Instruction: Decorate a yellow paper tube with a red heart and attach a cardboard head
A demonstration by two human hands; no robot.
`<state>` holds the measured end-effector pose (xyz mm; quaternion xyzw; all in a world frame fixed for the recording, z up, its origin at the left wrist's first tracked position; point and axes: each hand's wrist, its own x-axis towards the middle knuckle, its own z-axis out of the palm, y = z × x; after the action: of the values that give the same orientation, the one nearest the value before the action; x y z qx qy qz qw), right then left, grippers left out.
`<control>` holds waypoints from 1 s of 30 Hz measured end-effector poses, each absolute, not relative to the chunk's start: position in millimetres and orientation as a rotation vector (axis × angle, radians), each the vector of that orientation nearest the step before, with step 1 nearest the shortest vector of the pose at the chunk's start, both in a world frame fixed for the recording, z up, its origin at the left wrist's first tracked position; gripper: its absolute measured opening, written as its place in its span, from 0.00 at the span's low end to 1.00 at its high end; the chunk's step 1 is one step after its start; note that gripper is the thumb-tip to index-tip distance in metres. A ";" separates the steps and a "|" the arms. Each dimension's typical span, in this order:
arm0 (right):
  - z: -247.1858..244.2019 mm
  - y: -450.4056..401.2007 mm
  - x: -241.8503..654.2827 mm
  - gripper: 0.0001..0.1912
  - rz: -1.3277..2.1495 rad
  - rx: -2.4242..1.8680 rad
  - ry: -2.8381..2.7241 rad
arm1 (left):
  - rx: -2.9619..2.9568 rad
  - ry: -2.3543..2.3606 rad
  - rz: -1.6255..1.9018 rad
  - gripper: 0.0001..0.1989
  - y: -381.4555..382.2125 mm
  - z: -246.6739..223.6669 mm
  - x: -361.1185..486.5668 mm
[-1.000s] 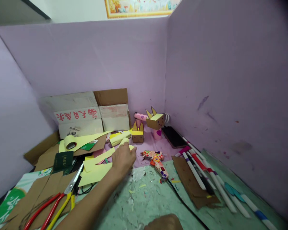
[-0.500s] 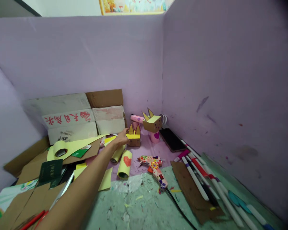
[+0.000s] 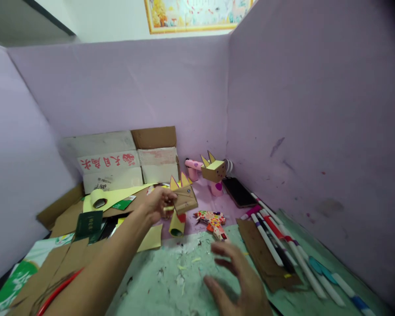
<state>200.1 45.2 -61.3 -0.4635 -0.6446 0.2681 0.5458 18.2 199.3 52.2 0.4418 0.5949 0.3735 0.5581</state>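
Note:
My left hand grips the left side of a small cardboard box with pointed yellow ears. The box is lifted and tilted above a yellow paper tube with a red heart. Low in the picture, my right hand is raised with fingers apart and nothing in it; it is slightly blurred. Just beyond it lies a flower-patterned glue gun, its grip partly covered by my fingers. A second eared cardboard box rests on a pink tube in the back corner.
A black phone and several markers lie along the right wall, beside a brown cardboard strip. Flattened cardboard leans at the back left. A yellow paper roll and red-handled scissors are on the left.
My left hand has picked the eared box up from the table and brought it nearer, tilting it. My right hand has come into view from below. The camera view has shifted slightly.

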 end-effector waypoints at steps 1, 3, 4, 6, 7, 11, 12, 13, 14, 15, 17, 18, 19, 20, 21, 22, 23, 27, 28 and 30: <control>-58.5 47.3 199.8 0.29 0.700 -1.084 -1.395 | 0.978 1.389 0.867 0.05 178.3 50.9 14.6; -51.8 50.0 198.2 0.41 0.922 -1.012 -1.285 | 0.868 1.359 0.860 0.10 137.8 45.7 10.4; -48.4 50.5 197.0 0.45 1.056 -0.966 -1.273 | 0.827 1.345 0.861 0.12 119.7 42.8 9.6; -42.4 50.1 194.1 0.51 1.304 -0.873 -1.248 | 0.761 1.317 0.863 0.14 89.7 38.0 9.7; -40.1 49.3 192.6 0.53 1.402 -0.834 -1.235 | 0.740 1.294 0.872 0.14 78.0 36.1 10.2; -35.0 45.0 188.6 0.49 1.553 -0.742 -1.169 | 0.775 1.094 0.959 0.24 48.0 26.9 10.2; -34.7 44.1 188.3 0.47 1.551 -0.733 -1.146 | 0.789 1.027 0.984 0.27 43.4 22.7 9.5; -34.7 43.4 188.2 0.46 1.546 -0.730 -1.123 | 0.791 0.962 1.011 0.31 39.4 17.7 8.8; -34.8 42.8 188.2 0.44 1.544 -0.731 -1.103 | 0.790 0.909 1.030 0.34 36.2 11.8 8.0; -35.0 42.4 188.3 0.43 1.544 -0.733 -1.089 | 0.792 0.865 1.035 0.37 33.5 5.7 7.4; -35.3 41.8 188.5 0.40 1.551 -0.729 -1.082 | 0.803 0.809 1.050 0.38 29.6 -5.8 7.1; -35.4 41.6 188.6 0.40 1.553 -0.723 -1.086 | 0.808 0.796 1.064 0.39 28.4 -10.3 7.4; -35.5 41.5 188.5 0.40 1.556 -0.718 -1.094 | 0.811 0.794 1.084 0.39 27.5 -13.6 7.9; -35.7 41.5 188.4 0.40 1.561 -0.716 -1.102 | 0.812 0.801 1.103 0.39 27.0 -15.8 8.4; -36.0 41.5 188.2 0.40 1.566 -0.716 -1.109 | 0.812 0.817 1.118 0.39 26.7 -16.9 8.9; -36.6 41.7 187.7 0.40 1.573 -0.718 -1.117 | 0.814 0.837 1.128 0.40 26.7 -17.2 9.4; -37.3 41.9 186.8 0.40 1.579 -0.722 -1.127 | 0.817 0.854 1.134 0.40 26.8 -17.1 9.8; -37.7 41.4 182.4 0.41 1.557 -0.760 -1.185 | 0.795 0.877 1.153 0.37 25.5 -16.8 12.9; -35.9 40.7 183.1 0.41 1.533 -0.774 -1.202 | 0.766 0.891 1.165 0.37 24.4 -17.3 14.2; -28.3 38.4 191.3 0.42 1.438 -0.828 -1.239 | 0.686 0.944 1.197 0.37 22.1 -19.2 17.0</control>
<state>191.3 38.4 -28.3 -0.3440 -0.5144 0.5974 0.5101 17.0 22.1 -19.2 0.3045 0.4190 0.5312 0.6705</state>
